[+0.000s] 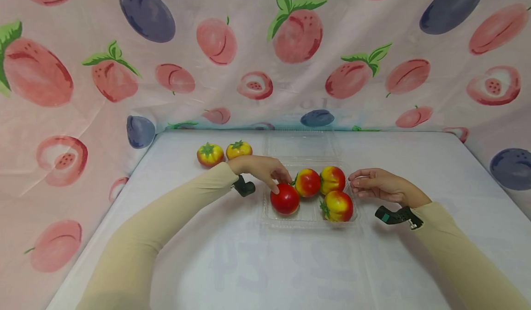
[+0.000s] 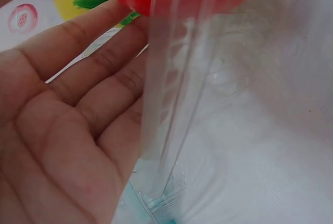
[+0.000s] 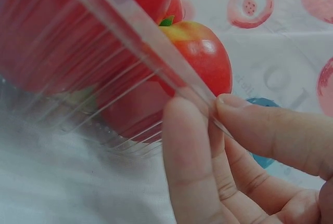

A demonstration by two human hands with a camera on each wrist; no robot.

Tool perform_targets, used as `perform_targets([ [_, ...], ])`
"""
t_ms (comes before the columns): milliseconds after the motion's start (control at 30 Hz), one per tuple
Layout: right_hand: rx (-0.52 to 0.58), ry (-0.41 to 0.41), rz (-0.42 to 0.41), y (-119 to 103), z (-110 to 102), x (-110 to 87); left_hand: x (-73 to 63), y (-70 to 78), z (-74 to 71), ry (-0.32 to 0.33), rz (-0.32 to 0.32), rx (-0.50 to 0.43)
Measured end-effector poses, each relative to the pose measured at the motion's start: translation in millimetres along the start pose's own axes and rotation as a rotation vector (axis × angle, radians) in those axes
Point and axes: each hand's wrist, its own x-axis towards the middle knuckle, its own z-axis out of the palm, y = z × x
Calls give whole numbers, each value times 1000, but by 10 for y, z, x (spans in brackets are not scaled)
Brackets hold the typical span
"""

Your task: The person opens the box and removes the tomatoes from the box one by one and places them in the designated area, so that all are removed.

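Observation:
At the left end of a clear plastic clamshell box (image 1: 290, 224), my left hand (image 1: 262, 168) holds a red tomato (image 1: 285, 199) between thumb and fingers. Its fingers (image 2: 109, 60) reach inside the box wall to the tomato, their tips hidden there. My right hand (image 1: 380, 185) pinches the box's right rim between thumb (image 3: 270, 130) and forefinger. Several red-and-yellow tomatoes sit in the box: one behind the red one (image 1: 307, 183), one at the back right (image 1: 333, 179), one at the front right (image 1: 338, 206).
Behind my left wrist, two more tomatoes stand on the white-covered table: one on the left (image 1: 209, 155), the other (image 1: 239, 149) partly hidden by the hand. The box's clear lid (image 1: 302, 144) lies folded back. A fruit-print cloth (image 1: 257, 47) hangs behind the table.

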Motion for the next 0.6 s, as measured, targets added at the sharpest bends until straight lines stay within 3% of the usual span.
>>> perform_targets([
  [600, -11, 13, -8, 4, -1, -3, -21, 60, 29, -46, 65, -63],
])
